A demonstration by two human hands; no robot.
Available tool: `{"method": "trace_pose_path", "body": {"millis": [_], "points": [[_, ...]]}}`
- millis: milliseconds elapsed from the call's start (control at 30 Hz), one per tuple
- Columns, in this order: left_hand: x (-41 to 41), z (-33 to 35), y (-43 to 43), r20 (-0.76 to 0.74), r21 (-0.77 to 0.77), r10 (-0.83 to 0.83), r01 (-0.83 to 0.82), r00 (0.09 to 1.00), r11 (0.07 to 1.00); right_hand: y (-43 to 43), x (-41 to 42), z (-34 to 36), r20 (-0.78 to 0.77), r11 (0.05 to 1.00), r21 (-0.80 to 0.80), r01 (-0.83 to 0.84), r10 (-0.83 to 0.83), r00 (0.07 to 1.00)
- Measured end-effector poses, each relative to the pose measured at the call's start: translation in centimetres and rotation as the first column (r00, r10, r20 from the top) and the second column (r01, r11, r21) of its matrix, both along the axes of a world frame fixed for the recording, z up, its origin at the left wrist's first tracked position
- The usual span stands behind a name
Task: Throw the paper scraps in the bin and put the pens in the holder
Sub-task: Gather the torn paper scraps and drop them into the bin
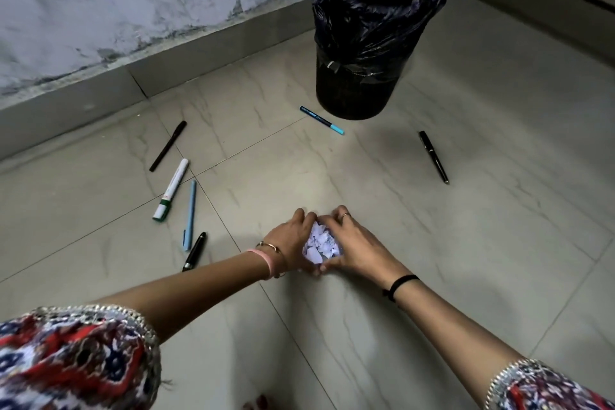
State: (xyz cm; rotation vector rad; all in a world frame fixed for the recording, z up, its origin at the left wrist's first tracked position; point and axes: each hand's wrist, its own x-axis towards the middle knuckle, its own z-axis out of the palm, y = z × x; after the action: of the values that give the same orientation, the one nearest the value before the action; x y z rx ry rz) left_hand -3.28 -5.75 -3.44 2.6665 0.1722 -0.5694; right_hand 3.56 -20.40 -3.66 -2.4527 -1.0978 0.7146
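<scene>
Paper scraps (320, 244): small white torn pieces, heaped on the floor tile at 6 o'clock of frame centre, cupped between our two hands. Left hand (293, 243) closes the pile from 9 o'clock, right hand (352, 248) from 3 o'clock; fingertips meet at the far side, thumbs meet at the near side. Fingers curled, half closed, walling the heap rather than clenching it; whether the pile is already lifted we cannot tell.

Judgement for this step: press the palms together low against the tile, scoop under the heap, keep gaps shut so no scrap drops on the way.

Bin (372, 33), black-lined, stands at 12 o'clock, well apart from the pile. Pens lie loose: white marker (170, 189), pale blue pen (190, 215) and black pen (194, 251) at 9 o'clock; another black pen (433, 156) at 2 o'clock. No holder in view
</scene>
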Motion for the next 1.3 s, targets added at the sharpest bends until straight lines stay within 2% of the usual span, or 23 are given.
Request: {"method": "trace_pose_path", "body": {"millis": [100, 233, 467, 667, 900, 967, 1100, 1200, 1300], "points": [[0.2, -0.1, -0.1, 0.011, -0.039, 0.062, -0.062, 0.998, 0.997, 0.4, -0.4, 0.0, -0.057, 0.995, 0.088, 0.036, -0.031, 0.998], [0.3, -0.5, -0.4, 0.073, -0.065, 0.078, -0.073, 0.994, 0.995, 0.5, -1.1, -0.5, -0.050, 0.981, 0.170, 0.096, -0.089, 0.995], [0.6, -0.5, 0.2, 0.105, -0.146, 0.207, -0.191, 0.973, 0.971, 0.8, -0.3, -1.5, -0.078, 0.954, 0.196, 0.229, -0.218, 0.973], [0.8, -0.1, 2.1, 0.048, -0.253, 0.344, -0.322, 0.938, 0.913, 0.3, 1.0, -0.4, -0.271, 0.874, 0.222, 0.432, -0.371, 0.888], [1.1, 1.1, 3.5, 0.031, -0.366, 0.443, -0.402, 0.896, 0.839, -0.4, 2.9, 1.1, -0.489, 0.806, 0.199, 0.557, -0.411, 0.769], [1.4, 1.5, 3.9, -0.008, -0.422, 0.488, -0.446, 0.873, 0.789, -0.5, 3.4, 1.8, -0.566, 0.782, 0.203, 0.589, -0.397, 0.723], [2.5, 4.3, 4.5, -0.133, -0.615, 0.558, -0.510, 0.819, 0.602, -0.3, 4.4, 4.6, -0.648, 0.742, 0.242, 0.625, -0.356, 0.673], [4.3, 8.0, 5.0, -0.159, -0.725, 0.560, -0.481, 0.813, 0.493, 0.3, 5.7, 8.4, -0.645, 0.721, 0.312, 0.618, -0.317, 0.695], [7.3, 13.1, 5.8, -0.104, -0.792, 0.581, -0.421, 0.807, 0.443, 1.6, 8.2, 13.8, -0.612, 0.712, 0.400, 0.577, -0.261, 0.746]]}}
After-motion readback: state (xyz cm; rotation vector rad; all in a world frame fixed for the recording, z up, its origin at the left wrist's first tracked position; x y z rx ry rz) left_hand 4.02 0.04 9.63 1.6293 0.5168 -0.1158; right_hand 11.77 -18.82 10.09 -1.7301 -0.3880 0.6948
